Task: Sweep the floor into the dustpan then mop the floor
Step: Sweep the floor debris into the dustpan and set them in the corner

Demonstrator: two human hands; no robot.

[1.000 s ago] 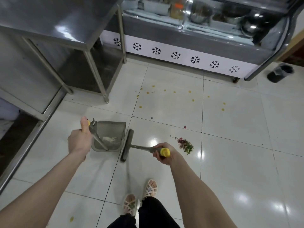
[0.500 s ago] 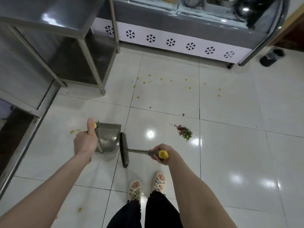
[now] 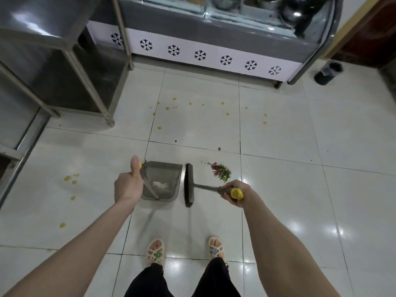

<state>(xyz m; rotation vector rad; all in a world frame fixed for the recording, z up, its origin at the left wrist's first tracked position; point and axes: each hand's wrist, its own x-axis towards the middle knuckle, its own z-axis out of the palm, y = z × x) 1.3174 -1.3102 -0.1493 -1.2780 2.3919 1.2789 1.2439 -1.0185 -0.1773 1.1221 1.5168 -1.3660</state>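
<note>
1. Left hand (image 3: 128, 185): fingers wrapped round the long handle of the dustpan (image 3: 165, 179), with the thumb sticking straight up next to the handle's yellow tip.
2. The dustpan is grey and sits low over the white floor tiles (image 3: 278, 200), just in front of the person and a bit left of centre. I can't tell if it's actually touching the floor. There's a small clump of whitish crumbs (image 3: 160, 185) inside, near the handle's base.
3. Right hand (image 3: 237, 196): curled tight round the grip of the broom (image 3: 189, 185), right below its yellow end cap.
4. The broom head is dark and narrow. It runs parallel to the dustpan's right wall with only a thin gap between them — close, not touching.
5. A little pile of green and pink scraps (image 3: 221, 171) lies on the floor to the right of the broom head, near its far end and just beyond the right hand. One pink bit (image 3: 219, 148) sits on its own further out.
6. Yellow spots (image 3: 169, 108) are scattered over the tiles further ahead, and a few bigger yellow splotches (image 3: 68, 178) lie off to the left of the dustpan.
7. Around it all — a steel table (image 3: 42, 22) at upper left, a display counter (image 3: 200, 55) with a snowflake panel along the back, and a black bin (image 3: 327, 70) at far right.
8. Two pale sandals (image 3: 155, 251) on the person's feet at the bottom, standing apart.
</note>
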